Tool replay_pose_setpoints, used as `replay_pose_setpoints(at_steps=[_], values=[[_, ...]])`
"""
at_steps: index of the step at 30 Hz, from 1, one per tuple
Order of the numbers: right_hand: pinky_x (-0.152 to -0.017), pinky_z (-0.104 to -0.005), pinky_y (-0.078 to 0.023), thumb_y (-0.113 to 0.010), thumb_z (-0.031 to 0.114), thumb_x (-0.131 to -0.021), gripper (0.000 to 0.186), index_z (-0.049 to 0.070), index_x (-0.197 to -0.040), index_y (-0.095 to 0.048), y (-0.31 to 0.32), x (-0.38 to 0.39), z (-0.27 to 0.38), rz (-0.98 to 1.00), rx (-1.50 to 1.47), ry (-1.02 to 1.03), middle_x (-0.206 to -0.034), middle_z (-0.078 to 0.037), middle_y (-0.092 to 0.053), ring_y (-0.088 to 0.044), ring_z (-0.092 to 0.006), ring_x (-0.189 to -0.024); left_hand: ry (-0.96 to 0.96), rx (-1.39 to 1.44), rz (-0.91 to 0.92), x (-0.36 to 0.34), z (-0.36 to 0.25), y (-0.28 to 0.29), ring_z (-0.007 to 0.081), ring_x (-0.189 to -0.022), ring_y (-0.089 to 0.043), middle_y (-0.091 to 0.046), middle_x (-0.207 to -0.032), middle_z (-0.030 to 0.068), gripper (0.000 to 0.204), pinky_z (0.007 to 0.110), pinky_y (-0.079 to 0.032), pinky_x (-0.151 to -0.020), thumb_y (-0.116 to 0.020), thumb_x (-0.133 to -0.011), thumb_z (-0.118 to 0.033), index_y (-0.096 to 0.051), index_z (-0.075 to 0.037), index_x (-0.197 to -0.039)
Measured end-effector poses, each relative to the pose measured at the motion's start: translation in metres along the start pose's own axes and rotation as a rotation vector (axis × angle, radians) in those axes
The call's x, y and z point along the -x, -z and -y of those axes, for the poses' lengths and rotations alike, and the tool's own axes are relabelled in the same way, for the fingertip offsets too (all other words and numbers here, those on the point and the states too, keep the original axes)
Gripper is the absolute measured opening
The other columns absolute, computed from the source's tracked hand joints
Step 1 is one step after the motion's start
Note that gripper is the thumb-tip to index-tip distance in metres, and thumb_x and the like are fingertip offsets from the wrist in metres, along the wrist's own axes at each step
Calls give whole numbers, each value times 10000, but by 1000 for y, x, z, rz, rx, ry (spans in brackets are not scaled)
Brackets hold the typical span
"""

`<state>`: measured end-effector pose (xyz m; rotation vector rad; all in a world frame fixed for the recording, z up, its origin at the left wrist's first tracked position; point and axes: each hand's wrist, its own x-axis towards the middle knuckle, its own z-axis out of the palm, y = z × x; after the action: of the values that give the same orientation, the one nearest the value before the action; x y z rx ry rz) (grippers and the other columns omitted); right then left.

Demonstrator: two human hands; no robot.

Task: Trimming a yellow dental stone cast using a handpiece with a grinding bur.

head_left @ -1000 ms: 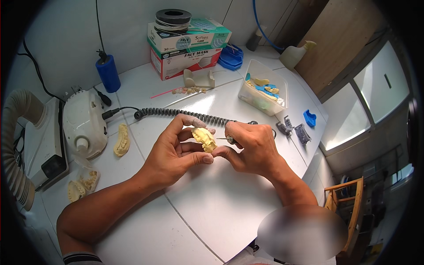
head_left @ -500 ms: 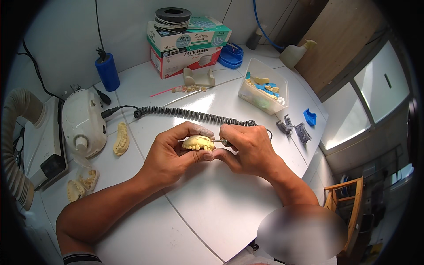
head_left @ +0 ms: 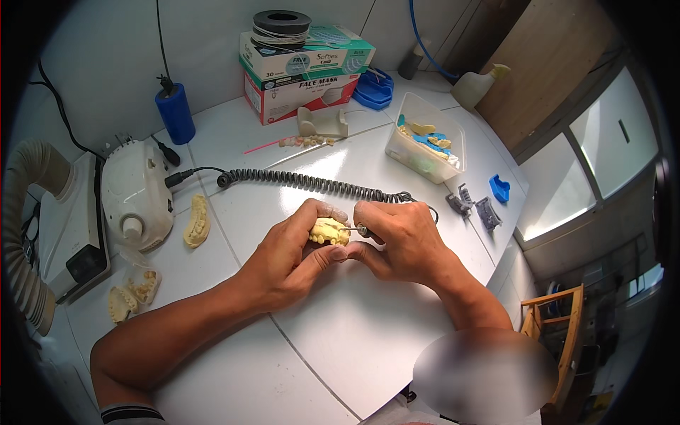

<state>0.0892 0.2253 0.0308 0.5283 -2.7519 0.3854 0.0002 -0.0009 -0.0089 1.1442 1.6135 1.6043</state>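
Note:
A pale yellow dental model (head_left: 329,232) with a row of teeth sits between the thumb and fingers of my left hand (head_left: 294,248), closed around it over the table. My right hand (head_left: 400,237) grips a rotary handpiece (head_left: 364,231), most of whose body is hidden by the fingers. Its thin metal bit lies against the right part of the model. The right thumb tip meets the left thumb near the model's lower edge. Behind my hands a coiled black cord (head_left: 312,182) runs from the white control unit (head_left: 136,195) toward the right hand.
Left of my hands lie another yellow model (head_left: 197,221) and more dental models (head_left: 122,303). A ribbed hose (head_left: 28,170) curves at the far left. Mask boxes (head_left: 301,99) stand at the back. A plastic tub (head_left: 425,166) and grey printed parts (head_left: 487,214) are to the right.
My left hand has shifted slightly right and turned the dental model, so the bit now overlaps its upper right face. The right hand has barely moved.

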Motion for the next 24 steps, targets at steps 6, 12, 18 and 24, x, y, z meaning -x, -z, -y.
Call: replay_pose_setpoints(at_steps=[6,12,18,24], values=[[-497,-416,-458,-819,429,-932,409,90,-932,-590,0,0,1,18,14,9,-712,-69,-619,-602,-304,-546,-43,-104,-9,-1,-1,-2,121,-1031,-638,-672,-1118,82,296,323,-535,-921,-599,-1134,-220,-491,-35,-1338],[-503,-415,-467,-811,405,-937,382,90,-944,-594,1,0,2,45,20,-1,-716,-67,-626,-612,-301,-552,-66,-129,-30,-1,1,-2,132,-1014,-650,-686,-1101,83,294,330,-538,-915,-604,-1132,-231,-489,-41,-1325],[-498,-417,-460,-794,397,-950,372,93,-927,-581,0,0,2,45,13,0,-715,-70,-628,-608,-303,-548,-97,-101,-48,-2,-2,-5,247,-985,-707,-687,-1096,167,218,412,-549,-865,-598,-1121,-147,-480,-17,-1250],[-495,-420,-456,-791,392,-952,369,89,-926,-582,-1,-1,3,49,16,3,-715,-73,-635,-611,-309,-550,-82,-109,-50,-2,-2,-5,247,-970,-713,-699,-1068,166,219,413,-550,-861,-601,-1123,-159,-479,-14,-1232]])
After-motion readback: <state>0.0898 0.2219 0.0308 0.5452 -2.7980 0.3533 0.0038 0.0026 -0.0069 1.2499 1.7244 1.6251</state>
